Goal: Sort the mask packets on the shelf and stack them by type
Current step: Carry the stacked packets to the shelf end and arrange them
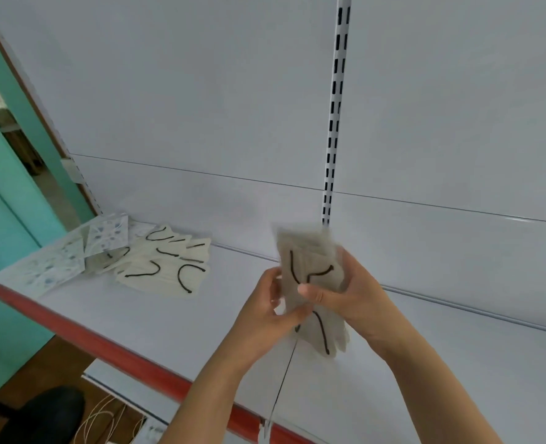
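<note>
Packets (310, 277), beige with black loops, gripped upright above the shelf (169, 322) in both hands: left hand (265, 312) pinching the lower edge, right hand (345, 290) clasping the right side. More beige packets (166, 267) fanned out far left, touching patterned packets (73, 254) by the corner.

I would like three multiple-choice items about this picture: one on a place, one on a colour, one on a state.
1. Where do the loose packets lie?
A. far left of the shelf
B. on the floor
C. far right of the shelf

2. What colour is the shelf's front edge?
A. blue
B. red
C. green

3. How is the cream bundle held?
A. flat on the shelf
B. in one hand
C. in both hands

Key: 1 A, the loose packets lie at the shelf's left end. 2 B, the front edge is red. 3 C, left hand and right hand grip the cream bundle.
</note>
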`<action>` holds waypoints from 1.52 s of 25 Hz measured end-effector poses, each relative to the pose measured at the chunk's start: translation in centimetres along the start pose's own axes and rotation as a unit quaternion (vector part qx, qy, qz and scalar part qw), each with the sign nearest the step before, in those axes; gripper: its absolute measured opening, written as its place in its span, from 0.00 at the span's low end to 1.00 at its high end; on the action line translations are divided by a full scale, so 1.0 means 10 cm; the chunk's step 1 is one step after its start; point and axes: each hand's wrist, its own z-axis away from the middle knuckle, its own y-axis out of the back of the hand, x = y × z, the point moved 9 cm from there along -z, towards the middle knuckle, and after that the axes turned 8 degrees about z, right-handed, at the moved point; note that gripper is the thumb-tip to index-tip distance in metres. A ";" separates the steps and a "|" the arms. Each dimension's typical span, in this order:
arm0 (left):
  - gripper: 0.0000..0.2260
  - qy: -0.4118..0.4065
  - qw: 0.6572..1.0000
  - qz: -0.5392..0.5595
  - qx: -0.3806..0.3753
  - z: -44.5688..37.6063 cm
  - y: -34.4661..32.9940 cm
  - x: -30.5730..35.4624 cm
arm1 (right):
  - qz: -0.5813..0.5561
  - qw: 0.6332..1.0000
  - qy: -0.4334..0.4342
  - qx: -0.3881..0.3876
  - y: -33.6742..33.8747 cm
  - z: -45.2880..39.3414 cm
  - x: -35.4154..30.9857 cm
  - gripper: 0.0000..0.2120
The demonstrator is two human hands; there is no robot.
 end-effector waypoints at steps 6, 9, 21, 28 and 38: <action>0.16 0.024 0.995 0.087 0.036 0.19 0.52 0.08 | -0.006 0.998 -0.051 -0.036 -0.42 -0.28 -0.22 0.15; 0.14 0.035 0.989 0.132 0.054 0.28 1.00 0.14 | -0.014 0.997 -0.033 -0.075 -1.03 -0.58 -0.46 0.17; 0.12 0.052 0.888 0.071 0.452 0.64 4.89 -0.54 | 0.479 0.855 0.168 -0.108 -4.23 -2.91 -0.10 0.23; 0.05 0.146 0.928 -0.037 0.341 0.11 5.43 -0.69 | 0.712 0.699 0.037 -0.055 -3.76 -3.08 0.12 0.24; 0.08 0.194 0.895 -0.104 0.387 -0.03 5.98 -0.70 | 0.558 0.820 -0.124 -0.026 -4.45 -3.64 0.28 0.47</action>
